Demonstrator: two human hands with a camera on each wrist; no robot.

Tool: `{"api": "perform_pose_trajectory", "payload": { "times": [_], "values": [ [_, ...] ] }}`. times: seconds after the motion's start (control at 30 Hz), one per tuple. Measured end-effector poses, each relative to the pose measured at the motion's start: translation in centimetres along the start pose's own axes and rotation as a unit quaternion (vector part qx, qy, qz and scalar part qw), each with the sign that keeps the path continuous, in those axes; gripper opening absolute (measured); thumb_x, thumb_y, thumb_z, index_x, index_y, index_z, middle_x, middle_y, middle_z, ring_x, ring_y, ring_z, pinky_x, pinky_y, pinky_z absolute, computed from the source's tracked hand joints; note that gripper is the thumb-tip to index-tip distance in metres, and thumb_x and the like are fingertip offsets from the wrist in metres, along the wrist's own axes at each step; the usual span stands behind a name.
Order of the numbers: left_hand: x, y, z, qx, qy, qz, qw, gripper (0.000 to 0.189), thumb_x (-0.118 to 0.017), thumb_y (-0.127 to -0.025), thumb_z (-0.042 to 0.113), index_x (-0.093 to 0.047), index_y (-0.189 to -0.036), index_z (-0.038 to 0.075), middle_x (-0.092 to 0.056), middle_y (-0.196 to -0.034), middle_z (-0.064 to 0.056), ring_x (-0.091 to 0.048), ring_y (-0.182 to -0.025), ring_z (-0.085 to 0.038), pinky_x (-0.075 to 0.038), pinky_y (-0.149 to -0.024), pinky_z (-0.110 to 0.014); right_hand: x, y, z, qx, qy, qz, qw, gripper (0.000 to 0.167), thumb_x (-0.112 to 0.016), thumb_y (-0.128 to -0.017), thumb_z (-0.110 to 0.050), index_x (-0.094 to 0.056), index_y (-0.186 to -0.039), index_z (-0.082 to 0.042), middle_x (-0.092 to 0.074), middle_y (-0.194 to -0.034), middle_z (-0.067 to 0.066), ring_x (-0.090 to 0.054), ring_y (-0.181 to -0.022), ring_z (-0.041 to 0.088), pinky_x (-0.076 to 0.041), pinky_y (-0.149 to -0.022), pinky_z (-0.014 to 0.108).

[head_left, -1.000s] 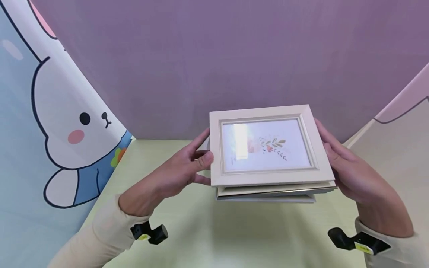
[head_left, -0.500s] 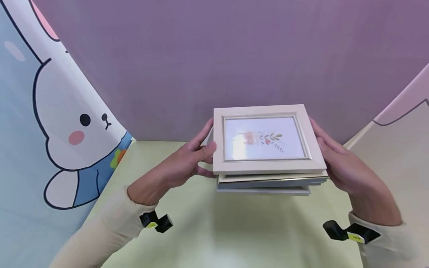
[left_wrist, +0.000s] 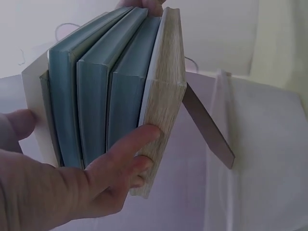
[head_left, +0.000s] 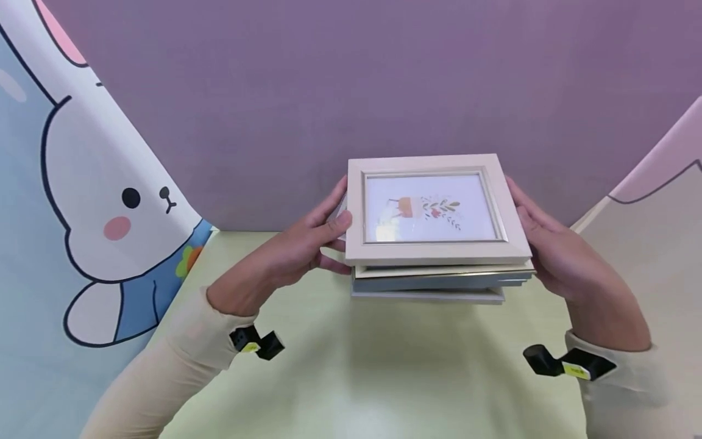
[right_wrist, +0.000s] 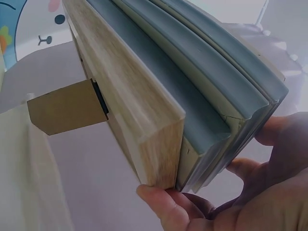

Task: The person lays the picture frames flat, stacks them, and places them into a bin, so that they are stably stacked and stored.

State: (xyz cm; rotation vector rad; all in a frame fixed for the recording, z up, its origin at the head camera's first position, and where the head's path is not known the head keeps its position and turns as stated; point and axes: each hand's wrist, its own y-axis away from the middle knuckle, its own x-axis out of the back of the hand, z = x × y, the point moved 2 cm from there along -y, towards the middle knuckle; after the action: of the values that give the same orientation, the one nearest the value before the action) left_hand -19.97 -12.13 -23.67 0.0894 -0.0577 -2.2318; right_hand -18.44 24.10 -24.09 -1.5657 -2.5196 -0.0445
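Observation:
Both hands hold a stack of picture frames level over the table. On top lies a cream picture frame (head_left: pixel 433 252) with a floral print behind its glass. Under it the wrist views show several frames with blue-grey sides (left_wrist: pixel 91 115). A frame with wood-grain sides (left_wrist: pixel 166 62) is at the bottom, and its stand leg (right_wrist: pixel 67 108) sticks out below. My left hand (head_left: pixel 296 250) grips the left side, thumb at the top frame's edge and fingers reaching under the stack. The right hand (head_left: pixel 565 262) grips the right side, fingers partly hidden behind the frames.
The pale green table (head_left: pixel 307 378) spreads below the stack, with the stack's shadow on it. A purple-grey panel (head_left: pixel 329 91) rises behind. Sheets with a cartoon rabbit (head_left: pixel 104 207) on the left and a pale panel (head_left: pixel 652 256) on the right flank the table.
The stack and both hands have moved farther from the body, up in the head view. The top frame tilts differently, and the glare has shifted so more of its print shows. Both grips stay the same.

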Motion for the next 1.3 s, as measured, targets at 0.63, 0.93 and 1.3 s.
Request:
{"api": "perform_pose_trajectory", "payload": {
  "times": [0.63, 0.93, 1.3],
  "values": [
    [2.4, -4.4, 2.7, -0.047, -0.032, -0.028, 0.998, 0.064, -0.038, -0.11, 0.03, -0.004, -0.159, 0.053, -0.046, -0.147, -0.021, -0.07, -0.102, -0.027, -0.061, -0.084, -0.053, 1.6, -2.6, -1.2, 0.073, -0.102, 0.012, 0.9921, 0.06, -0.03, -0.11, -0.028, -0.007, -0.164, -0.039, 0.001, -0.171, 0.008, -0.063, -0.118, 0.008, -0.057, -0.088, 0.022],
    [5.1, -10.1, -0.9, -0.021, -0.032, -0.009, 0.9992, 0.063, -0.041, -0.109, 0.035, -0.007, -0.157, 0.056, -0.05, -0.141, -0.021, -0.064, -0.106, -0.033, -0.059, -0.088, -0.057, 2.3, -6.1, 3.3, 0.046, -0.105, 0.066, 0.9913, 0.063, -0.039, -0.107, -0.035, -0.01, -0.163, -0.041, -0.003, -0.172, 0.003, -0.051, -0.121, 0.004, -0.051, -0.091, 0.019],
    [7.0, -13.8, -4.4, -0.001, -0.037, 0.013, 0.9992, 0.059, -0.037, -0.11, 0.036, -0.009, -0.155, 0.061, -0.05, -0.14, -0.02, -0.06, -0.107, -0.035, -0.059, -0.086, -0.052, 3.3, -8.8, 7.5, -0.001, -0.113, 0.085, 0.9899, 0.063, -0.044, -0.105, -0.04, -0.013, -0.16, -0.049, -0.017, -0.167, 0.003, -0.056, -0.111, 0.008, -0.054, -0.083, 0.026]
  ]
}}
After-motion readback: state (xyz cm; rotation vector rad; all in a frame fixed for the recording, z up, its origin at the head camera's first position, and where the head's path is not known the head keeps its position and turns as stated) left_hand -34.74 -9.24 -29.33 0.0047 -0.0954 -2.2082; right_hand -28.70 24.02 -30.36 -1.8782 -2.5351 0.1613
